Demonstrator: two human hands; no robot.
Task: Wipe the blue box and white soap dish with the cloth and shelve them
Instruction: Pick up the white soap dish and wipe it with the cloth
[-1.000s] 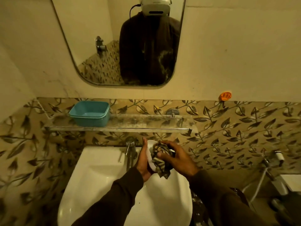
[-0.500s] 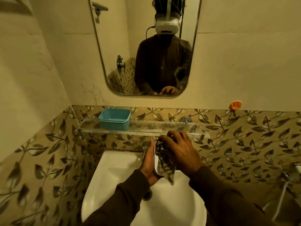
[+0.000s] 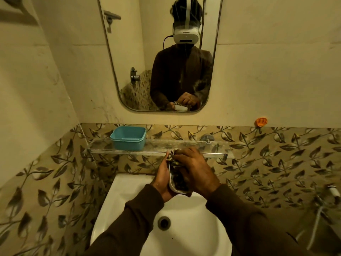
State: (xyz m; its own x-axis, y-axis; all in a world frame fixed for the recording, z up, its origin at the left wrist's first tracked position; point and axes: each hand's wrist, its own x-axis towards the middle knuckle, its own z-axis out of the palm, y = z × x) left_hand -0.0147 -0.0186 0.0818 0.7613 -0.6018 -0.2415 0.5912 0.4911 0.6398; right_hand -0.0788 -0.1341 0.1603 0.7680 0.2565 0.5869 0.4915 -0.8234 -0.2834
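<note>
White soap dish (image 3: 170,183) held on edge at centre frame, above the white basin (image 3: 129,193), just below the shelf's front edge. Left hand (image 3: 162,177) cups its back, fingers curled round the rim at the far end. Right hand (image 3: 193,169) lies over the dish's open face, fingers bent down onto the cloth (image 3: 175,174); the patterned cloth is bunched inside the dish, a fold showing at the top between both hands. Whether the right thumb grips the cloth cannot be told.

Blue box (image 3: 128,138) stands upright on the glass shelf (image 3: 166,145), left of centre, well apart from the hands. Shelf is fixed across the leaf-patterned tile band; a metal fitting (image 3: 207,138) sits at its back, right of centre.

Mirror (image 3: 129,52) in the upper centre reflects a person in a dark top wearing a headset, both hands on the dish. Orange hook (image 3: 261,121) on the wall at right. Basin drain (image 3: 163,223) visible in lower centre.
</note>
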